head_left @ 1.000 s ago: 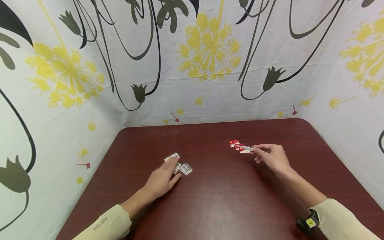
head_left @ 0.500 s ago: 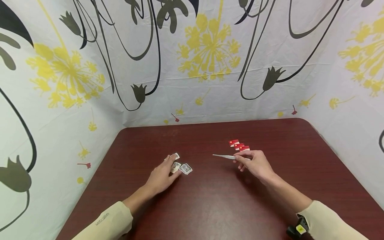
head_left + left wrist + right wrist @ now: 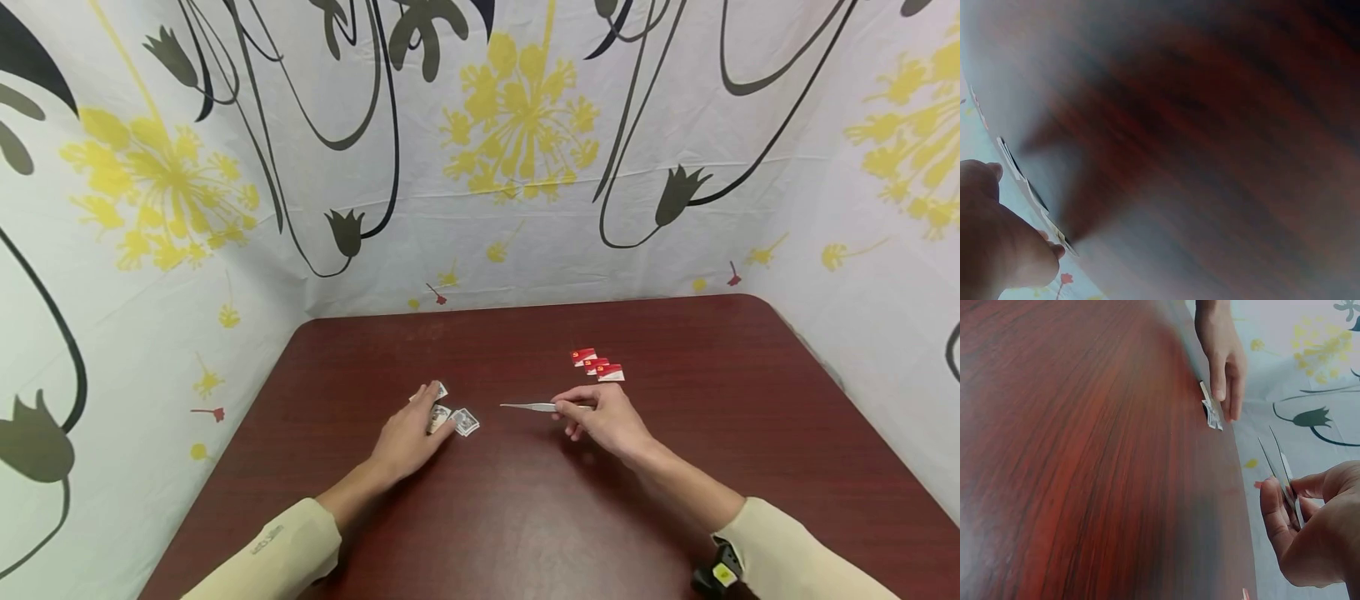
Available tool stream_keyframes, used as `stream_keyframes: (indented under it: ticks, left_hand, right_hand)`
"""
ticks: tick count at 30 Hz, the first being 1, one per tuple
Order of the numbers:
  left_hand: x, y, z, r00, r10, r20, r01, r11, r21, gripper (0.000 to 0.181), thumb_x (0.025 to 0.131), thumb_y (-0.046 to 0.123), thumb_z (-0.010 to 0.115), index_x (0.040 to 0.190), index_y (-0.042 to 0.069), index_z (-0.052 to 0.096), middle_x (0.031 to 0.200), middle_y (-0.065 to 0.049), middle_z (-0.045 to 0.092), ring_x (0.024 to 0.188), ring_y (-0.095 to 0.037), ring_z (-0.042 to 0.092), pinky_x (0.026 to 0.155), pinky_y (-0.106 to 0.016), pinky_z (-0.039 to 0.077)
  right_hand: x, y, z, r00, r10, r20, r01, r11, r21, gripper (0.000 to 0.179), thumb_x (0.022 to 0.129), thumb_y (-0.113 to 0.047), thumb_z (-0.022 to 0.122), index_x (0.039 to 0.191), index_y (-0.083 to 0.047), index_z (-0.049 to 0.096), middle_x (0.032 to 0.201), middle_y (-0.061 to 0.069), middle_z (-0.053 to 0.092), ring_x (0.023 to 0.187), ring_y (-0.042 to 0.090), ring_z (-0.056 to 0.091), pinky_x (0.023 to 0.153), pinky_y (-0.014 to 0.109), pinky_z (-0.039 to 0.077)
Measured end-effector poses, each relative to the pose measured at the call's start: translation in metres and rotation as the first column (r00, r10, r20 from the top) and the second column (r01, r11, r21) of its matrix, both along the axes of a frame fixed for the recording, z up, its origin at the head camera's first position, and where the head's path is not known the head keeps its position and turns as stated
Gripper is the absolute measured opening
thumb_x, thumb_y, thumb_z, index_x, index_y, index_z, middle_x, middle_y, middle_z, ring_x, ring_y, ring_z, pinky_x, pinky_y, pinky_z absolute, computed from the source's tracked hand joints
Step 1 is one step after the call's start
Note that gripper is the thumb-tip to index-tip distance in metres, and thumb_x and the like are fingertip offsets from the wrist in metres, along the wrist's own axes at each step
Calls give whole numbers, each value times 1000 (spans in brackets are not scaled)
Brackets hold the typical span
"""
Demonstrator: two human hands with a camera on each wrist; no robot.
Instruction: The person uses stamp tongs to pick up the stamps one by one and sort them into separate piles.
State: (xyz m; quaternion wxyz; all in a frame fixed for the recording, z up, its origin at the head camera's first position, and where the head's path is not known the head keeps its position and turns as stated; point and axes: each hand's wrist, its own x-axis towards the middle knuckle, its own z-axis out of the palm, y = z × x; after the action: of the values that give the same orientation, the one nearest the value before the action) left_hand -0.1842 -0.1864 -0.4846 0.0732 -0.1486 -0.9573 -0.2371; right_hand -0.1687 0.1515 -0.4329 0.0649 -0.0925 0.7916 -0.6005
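My right hand pinches a pair of metal tweezers above the table, tips pointing left. In the right wrist view the two prongs of the tweezers stand apart with nothing between them. My left hand rests over small pale pieces of paper with dark printed pictures, like postage stamps; its fingers are extended and partly cover them. The rightmost stamps lie just beyond the thumb. Beyond the right hand, three small red-and-white stamps lie in a slanting, overlapping row.
The dark red wooden table has rounded far corners. Pale cloth printed with yellow and grey flowers stands behind it and at both sides. A black wrist device sits at the right sleeve.
The right hand has moved left and nearer with the tweezers, away from the red-and-white stamps, whose row now shows fully. The left hand has barely shifted, uncovering more of the middle pale stamp.
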Motion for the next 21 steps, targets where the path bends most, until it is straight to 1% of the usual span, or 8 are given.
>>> stream_keyframes:
  ticks: [5,9,12,15,17,21]
  left_hand:
    - [0,5,0,999,26,30,-27,999,23,78,103,46,68,160,-1,43,161,-22,46,151,-37,42,113,-64,40]
    - [2,8,0,999,36,36,-37,999,37,75,103,43,69,159,-1,44,161,-24,46,149,-39,44,111,-65,42]
    - [2,11,-2,999,37,19,-37,999,39,72,103,40,70,157,-1,47,158,-24,50,144,-40,50,107,-66,46]
    - [1,12,-4,999,33,-14,-33,999,30,69,101,39,72,153,-2,50,154,-24,54,136,-43,58,101,-66,49]
    - [1,13,-5,999,30,-28,-29,999,33,69,100,38,72,152,-3,50,153,-24,56,133,-44,60,99,-67,50]
    - [1,12,-5,999,28,-23,-26,998,49,73,99,40,74,153,-3,49,152,-24,56,132,-45,60,100,-66,49]
  right_hand:
    - [-3,-10,-5,1000,15,-9,-15,1000,20,17,100,-4,72,112,8,77,91,20,78,62,22,65,61,35,60]
    - [-3,-16,-5,1000,12,2,-12,998,55,16,100,-7,73,111,4,79,93,19,78,61,21,66,62,37,60]
    - [-4,-19,-7,1000,11,3,-12,997,73,16,101,-8,73,110,3,80,92,18,79,61,22,67,62,37,60]
    - [-6,-22,-8,1000,9,0,-9,996,85,15,101,-7,73,109,3,80,91,18,79,60,22,67,60,36,59]
    - [-8,-24,-10,1000,9,3,-10,996,86,14,100,-7,73,108,3,80,90,18,79,59,21,67,59,36,59]
    - [-10,-28,-13,1000,19,19,-20,996,87,13,100,-6,73,106,3,80,88,18,78,58,20,67,56,38,59]
